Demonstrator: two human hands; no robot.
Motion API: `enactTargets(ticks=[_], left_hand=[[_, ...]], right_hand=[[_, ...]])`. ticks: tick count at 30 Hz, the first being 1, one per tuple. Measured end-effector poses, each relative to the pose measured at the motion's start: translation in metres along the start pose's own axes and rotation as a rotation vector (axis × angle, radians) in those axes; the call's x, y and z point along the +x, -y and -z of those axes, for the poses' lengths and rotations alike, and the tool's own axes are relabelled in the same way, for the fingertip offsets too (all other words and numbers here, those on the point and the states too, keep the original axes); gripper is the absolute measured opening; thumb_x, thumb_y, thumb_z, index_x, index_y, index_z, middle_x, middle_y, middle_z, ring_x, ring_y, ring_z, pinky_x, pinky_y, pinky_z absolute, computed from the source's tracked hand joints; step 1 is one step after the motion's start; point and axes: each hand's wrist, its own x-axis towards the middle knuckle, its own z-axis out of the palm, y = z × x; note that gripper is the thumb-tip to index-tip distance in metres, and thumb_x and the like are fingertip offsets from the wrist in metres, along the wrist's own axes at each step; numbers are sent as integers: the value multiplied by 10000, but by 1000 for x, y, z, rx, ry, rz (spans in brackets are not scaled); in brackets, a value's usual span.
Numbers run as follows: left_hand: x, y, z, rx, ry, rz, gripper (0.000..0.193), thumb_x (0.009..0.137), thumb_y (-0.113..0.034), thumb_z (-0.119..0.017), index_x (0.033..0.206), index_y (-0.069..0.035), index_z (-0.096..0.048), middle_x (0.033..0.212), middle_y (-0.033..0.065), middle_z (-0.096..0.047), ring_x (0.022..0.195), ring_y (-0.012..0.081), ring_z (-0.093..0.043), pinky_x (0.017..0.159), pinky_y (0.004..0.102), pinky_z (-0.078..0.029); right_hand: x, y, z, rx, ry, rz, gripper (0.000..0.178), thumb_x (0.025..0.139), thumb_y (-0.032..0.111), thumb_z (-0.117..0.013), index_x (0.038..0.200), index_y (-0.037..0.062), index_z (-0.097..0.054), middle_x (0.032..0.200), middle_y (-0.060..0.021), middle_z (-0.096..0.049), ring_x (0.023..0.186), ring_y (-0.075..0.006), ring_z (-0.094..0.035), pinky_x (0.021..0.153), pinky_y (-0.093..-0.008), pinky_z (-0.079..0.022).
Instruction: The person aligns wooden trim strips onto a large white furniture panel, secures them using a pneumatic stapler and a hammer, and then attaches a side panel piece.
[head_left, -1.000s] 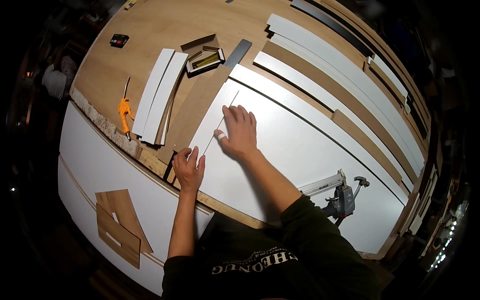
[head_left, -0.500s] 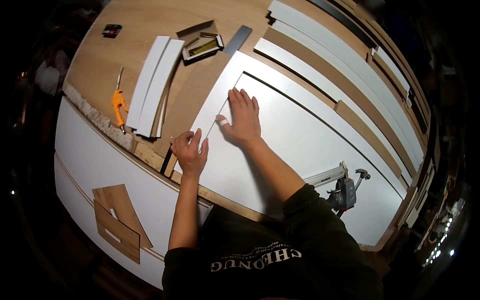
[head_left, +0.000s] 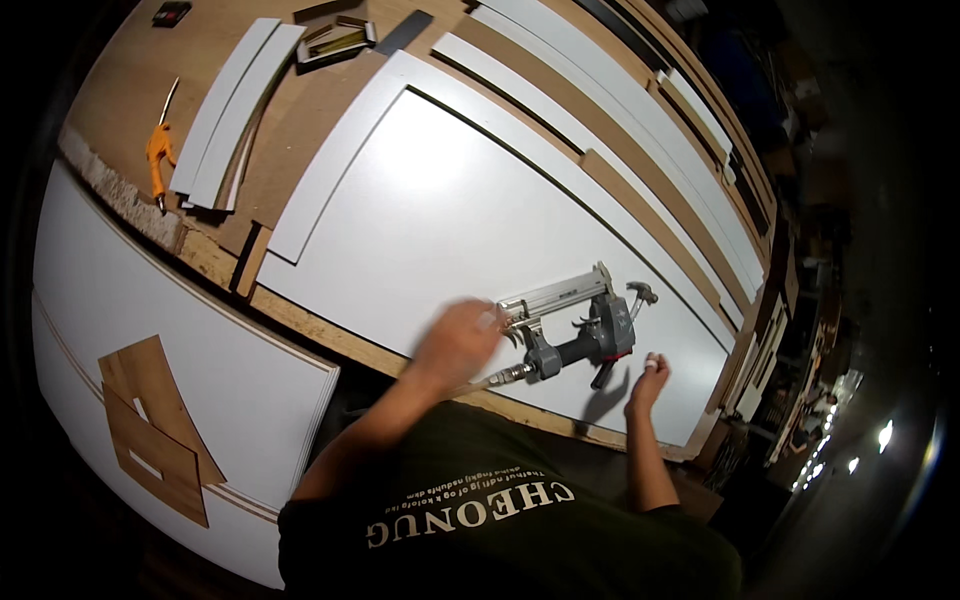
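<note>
A grey pneumatic nail gun [head_left: 603,330] with a silver magazine lies on the large white panel [head_left: 400,230], its hose fitting pointing toward me. My left hand [head_left: 458,345], smeared by motion, is at the near-left end of the magazine; its fingers cannot be made out clearly. To the right of the gun, over the panel, is my right hand [head_left: 648,384], fingers loosely bent and apart, nothing in it, a white band on one finger. Behind the gun a claw hammer [head_left: 641,294] shows its head. White strips [head_left: 335,150] frame the panel's left and far edges.
On the left lie an orange-handled tool [head_left: 160,150], stacked white strips [head_left: 235,105] and an open box [head_left: 335,42]. Long white and brown boards [head_left: 610,130] run along the far right. Two wooden pieces [head_left: 155,430] rest on a lower white panel [head_left: 230,370].
Both hands have left the strip at the panel's left edge and moved right, to either side of the nail gun. The view has shifted, so the bench sits further left.
</note>
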Motion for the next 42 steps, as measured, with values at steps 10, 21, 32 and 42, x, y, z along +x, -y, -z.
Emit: enactTargets(ticks=[10, 21, 32, 42], left_hand=[[19, -62, -128, 191, 481, -109, 604, 697, -94, -632, 1256, 72, -474, 906, 141, -580, 898, 282, -569, 805, 366, -438], [-58, -69, 72, 224, 264, 342, 651, 697, -81, -616, 1317, 19, -444, 931, 143, -565, 898, 297, -546, 809, 396, -430], [-313, 17, 121, 849, -387, 1167, 717, 659, -103, -665, 1334, -4, -446, 949, 179, -571, 909, 351, -555, 808, 458, -445], [-206, 32, 170, 860, -616, 951, 640, 711, -194, -756, 1284, -50, -508, 1130, 158, -537, 1063, 348, -500, 890, 471, -403]], right_hand=[[-42, -21, -32, -90, 152, 89, 437, 973, 322, -502, 1206, -45, -546, 1068, -130, -594, 971, -202, -545, 880, -322, -425], [-23, 155, -151, 439, 414, 539, 394, 942, 173, -438, 1301, 13, -479, 1314, -144, -491, 1214, -248, -462, 1011, -337, -357], [-154, 283, -381, -1, 639, 999, 774, 838, 410, -625, 1431, 30, -306, 1486, -204, -305, 1404, -350, -227, 1121, -547, -162], [-171, 320, -375, -146, 564, 912, 604, 849, 386, -579, 1312, 19, -454, 1347, -178, -444, 1300, -356, -333, 1098, -508, -179]])
